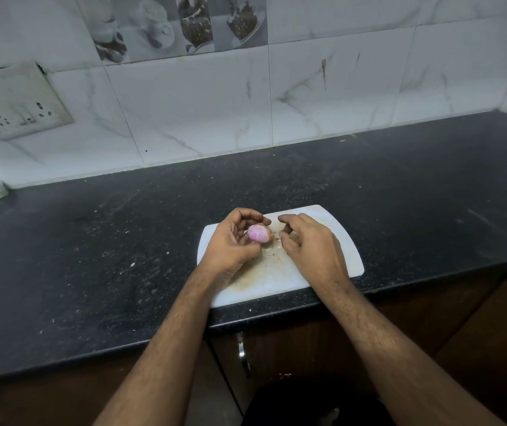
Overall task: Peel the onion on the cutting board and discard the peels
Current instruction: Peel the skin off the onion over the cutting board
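Head view looks down on a big black worktop (123, 241). At its front edge lies a white cutting board (342, 241), stained brown in the middle. Over the board, the left hand (230, 244) curls around a small pink onion (259, 233) and holds it. Just beside the onion, the right hand (310, 244) is loosely curled and holds nothing. Tiny bits of peel (276, 241) lie on the board under the onion.

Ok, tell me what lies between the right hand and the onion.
Head view: only a short stretch of white cutting board with small peel scraps separates the right hand from the onion, held in the left hand.
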`<state>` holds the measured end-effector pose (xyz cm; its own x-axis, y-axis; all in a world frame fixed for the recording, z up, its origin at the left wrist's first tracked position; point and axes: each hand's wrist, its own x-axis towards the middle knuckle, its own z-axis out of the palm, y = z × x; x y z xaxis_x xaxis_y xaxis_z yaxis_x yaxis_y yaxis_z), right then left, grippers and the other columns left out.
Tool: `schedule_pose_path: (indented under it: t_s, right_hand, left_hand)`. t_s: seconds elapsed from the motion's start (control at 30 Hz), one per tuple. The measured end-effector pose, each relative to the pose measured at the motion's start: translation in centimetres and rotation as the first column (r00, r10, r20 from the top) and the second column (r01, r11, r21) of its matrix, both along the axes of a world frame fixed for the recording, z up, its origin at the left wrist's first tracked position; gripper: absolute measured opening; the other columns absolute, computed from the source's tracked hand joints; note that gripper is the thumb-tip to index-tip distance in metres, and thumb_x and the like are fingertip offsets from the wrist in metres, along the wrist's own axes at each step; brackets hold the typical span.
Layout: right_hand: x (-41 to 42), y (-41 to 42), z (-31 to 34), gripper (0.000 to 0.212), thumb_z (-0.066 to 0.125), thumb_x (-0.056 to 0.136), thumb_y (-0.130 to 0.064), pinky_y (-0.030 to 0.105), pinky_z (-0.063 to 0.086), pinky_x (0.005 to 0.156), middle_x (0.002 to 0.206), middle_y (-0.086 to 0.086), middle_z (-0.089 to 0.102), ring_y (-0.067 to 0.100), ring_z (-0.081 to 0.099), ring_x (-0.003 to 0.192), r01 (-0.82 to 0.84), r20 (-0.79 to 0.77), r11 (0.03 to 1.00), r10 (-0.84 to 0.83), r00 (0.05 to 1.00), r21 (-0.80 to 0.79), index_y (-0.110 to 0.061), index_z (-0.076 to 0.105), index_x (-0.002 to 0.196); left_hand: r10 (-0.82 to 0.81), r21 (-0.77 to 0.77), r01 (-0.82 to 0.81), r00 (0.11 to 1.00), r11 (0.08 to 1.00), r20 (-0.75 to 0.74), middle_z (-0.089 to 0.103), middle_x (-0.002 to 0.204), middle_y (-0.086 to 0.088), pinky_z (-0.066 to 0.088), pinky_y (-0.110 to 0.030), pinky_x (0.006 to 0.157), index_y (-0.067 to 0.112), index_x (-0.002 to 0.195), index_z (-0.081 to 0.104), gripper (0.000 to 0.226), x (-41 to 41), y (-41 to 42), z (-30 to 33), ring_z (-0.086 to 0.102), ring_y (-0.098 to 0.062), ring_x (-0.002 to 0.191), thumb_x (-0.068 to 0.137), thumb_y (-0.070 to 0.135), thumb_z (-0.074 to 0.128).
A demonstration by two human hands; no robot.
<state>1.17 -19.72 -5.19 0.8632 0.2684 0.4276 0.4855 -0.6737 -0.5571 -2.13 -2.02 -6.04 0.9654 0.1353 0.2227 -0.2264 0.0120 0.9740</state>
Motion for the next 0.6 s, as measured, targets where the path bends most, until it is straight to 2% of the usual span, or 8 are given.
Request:
schedule_pose_path:
  t_s: [0.1, 0.17, 0.27, 0.33, 0.47, 0.6]
  right_hand:
    - [-0.03, -0.01, 0.04, 0.030, 0.062, 0.100, -0.028, 0.030, 0.054, 0.081, 0.116, -0.015, 0.067, 0.004, 0.060, 0.087, -0.056, -0.009, 0.998, 0.056, 0.998, -0.009, -0.027, 0.065, 0.130]
    - [0.06, 0.02, 0.07, 0.033, 0.057, 0.102, -0.039, 0.029, 0.053, 0.083, 0.117, -0.015, 0.069, 0.004, 0.061, 0.089, -0.091, -0.038, 0.996, 0.091, 0.995, 0.009, -0.027, 0.063, 0.132]
    - [0.07, 0.08, 0.34, 0.044, 0.050, 0.100, -0.057, 0.036, 0.056, 0.084, 0.108, -0.017, 0.070, 0.006, 0.066, 0.094, -0.146, -0.121, 0.989, 0.145, 0.982, 0.004, -0.029, 0.058, 0.134]
    - [0.03, 0.08, 0.48, 0.049, 0.052, 0.095, -0.066, 0.034, 0.056, 0.079, 0.104, -0.019, 0.069, 0.004, 0.065, 0.091, -0.164, -0.150, 0.986, 0.160, 0.976, -0.015, -0.032, 0.059, 0.130]
    - [0.11, 0.07, 0.42, 0.048, 0.062, 0.092, -0.059, 0.030, 0.051, 0.074, 0.097, -0.021, 0.065, 0.001, 0.059, 0.083, -0.173, -0.145, 0.985, 0.168, 0.975, -0.025, -0.034, 0.058, 0.133]
    - [0.12, -0.06, 0.43, 0.053, 0.065, 0.093, -0.055, 0.035, 0.054, 0.084, 0.114, -0.018, 0.067, 0.005, 0.061, 0.094, -0.209, -0.147, 0.978, 0.206, 0.968, -0.007, -0.040, 0.052, 0.142]
  left_hand:
    - [0.005, -0.011, -0.005, 1.000, 1.000, -0.001, 0.072, 0.118, -0.015, 0.056, -0.022, 0.088, 0.001, 0.118, 0.059, 0.056, 0.12, 0.10, -0.20, 0.069, -0.015, 0.106, 0.065, -0.016, 0.062]
    - [0.000, -0.014, 0.000, 1.000, 1.000, -0.004, 0.071, 0.117, -0.015, 0.056, -0.022, 0.085, 0.002, 0.116, 0.059, 0.054, 0.16, 0.27, -0.27, 0.068, -0.017, 0.105, 0.065, -0.017, 0.062]
    - [-0.009, -0.013, 0.009, 1.000, 1.000, -0.003, 0.071, 0.117, -0.017, 0.056, -0.023, 0.082, 0.005, 0.113, 0.060, 0.052, 0.14, 0.38, -0.26, 0.067, -0.020, 0.105, 0.067, -0.017, 0.064]
    - [-0.016, -0.023, 0.016, 1.000, 1.000, 0.001, 0.070, 0.119, -0.017, 0.056, -0.024, 0.085, 0.005, 0.113, 0.059, 0.051, 0.11, 0.44, -0.30, 0.067, -0.020, 0.106, 0.068, -0.017, 0.067]
    - [-0.062, -0.038, 0.063, 0.998, 0.997, 0.022, 0.065, 0.130, -0.023, 0.057, -0.029, 0.093, 0.003, 0.120, 0.055, 0.057, 0.22, 0.62, -0.34, 0.066, -0.025, 0.114, 0.071, -0.022, 0.070]
    - [-0.109, -0.120, 0.112, 0.994, 0.986, 0.031, 0.058, 0.147, -0.017, 0.057, -0.028, 0.097, 0.001, 0.131, 0.048, 0.071, 0.23, 0.62, -0.18, 0.061, -0.022, 0.129, 0.068, -0.026, 0.066]
